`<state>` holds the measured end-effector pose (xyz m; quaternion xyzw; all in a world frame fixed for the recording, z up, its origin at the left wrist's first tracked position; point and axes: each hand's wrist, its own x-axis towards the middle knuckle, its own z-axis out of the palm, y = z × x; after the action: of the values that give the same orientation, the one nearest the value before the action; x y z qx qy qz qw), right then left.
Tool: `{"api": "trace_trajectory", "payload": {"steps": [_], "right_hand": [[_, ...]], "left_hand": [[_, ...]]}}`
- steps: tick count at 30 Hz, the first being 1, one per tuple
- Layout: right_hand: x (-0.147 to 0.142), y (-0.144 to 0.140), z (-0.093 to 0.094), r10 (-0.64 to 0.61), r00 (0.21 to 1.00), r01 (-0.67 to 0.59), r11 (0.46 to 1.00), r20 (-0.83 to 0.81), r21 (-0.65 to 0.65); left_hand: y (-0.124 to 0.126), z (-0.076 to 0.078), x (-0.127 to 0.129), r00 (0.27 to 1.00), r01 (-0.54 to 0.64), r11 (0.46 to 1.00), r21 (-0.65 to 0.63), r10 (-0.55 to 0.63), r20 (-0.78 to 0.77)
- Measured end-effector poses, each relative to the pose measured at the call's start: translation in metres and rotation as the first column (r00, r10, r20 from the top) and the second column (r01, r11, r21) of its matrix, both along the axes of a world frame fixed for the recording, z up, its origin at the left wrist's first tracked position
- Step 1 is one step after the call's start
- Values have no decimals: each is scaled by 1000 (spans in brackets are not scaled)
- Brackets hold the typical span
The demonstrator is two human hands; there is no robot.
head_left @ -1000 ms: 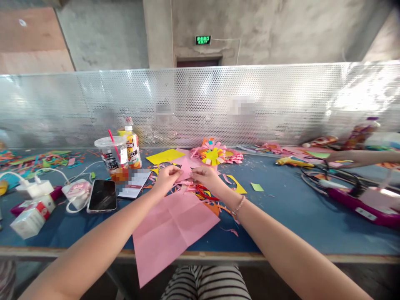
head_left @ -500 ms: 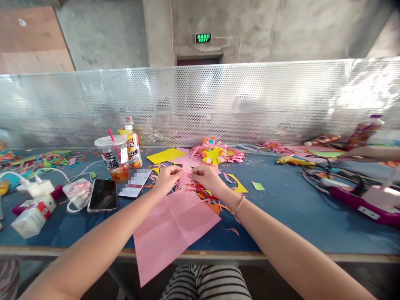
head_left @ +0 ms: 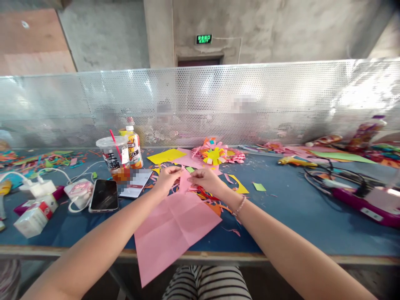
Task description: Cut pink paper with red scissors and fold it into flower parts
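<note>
A small piece of pink paper is pinched between my two hands above the middle of the table. My left hand closes its thumb and fingers on the paper's left edge. From the other side, my right hand grips it with bent fingers. Below them lies a large creased pink sheet, its near corner hanging over the table edge. Just beyond the hands are paper flowers in pink and yellow, a yellow sheet and another pink sheet. Coloured scraps lie under and around my hands.
At left stand a plastic cup with a red straw and a juice bottle; a phone and chargers lie nearer. A purple power strip with cables is at right. A perforated metal screen borders the back.
The pink piece between my hands now shows more plainly as a narrow upright shape. Another person's hand at the far right has left the view.
</note>
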<state>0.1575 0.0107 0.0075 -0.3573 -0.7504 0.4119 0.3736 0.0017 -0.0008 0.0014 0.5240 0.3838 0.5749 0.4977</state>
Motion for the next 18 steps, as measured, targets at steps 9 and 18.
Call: {"api": "trace_trajectory", "payload": {"steps": [9, 18], "right_hand": [[-1, 2, -4, 60, 998, -60, 998, 20, 18], [-1, 4, -6, 55, 998, -55, 998, 19, 6]], "left_hand": [[0, 2, -1, 998, -12, 1000, -9, 13, 62], [1, 2, 0, 991, -37, 998, -46, 43, 129]]}}
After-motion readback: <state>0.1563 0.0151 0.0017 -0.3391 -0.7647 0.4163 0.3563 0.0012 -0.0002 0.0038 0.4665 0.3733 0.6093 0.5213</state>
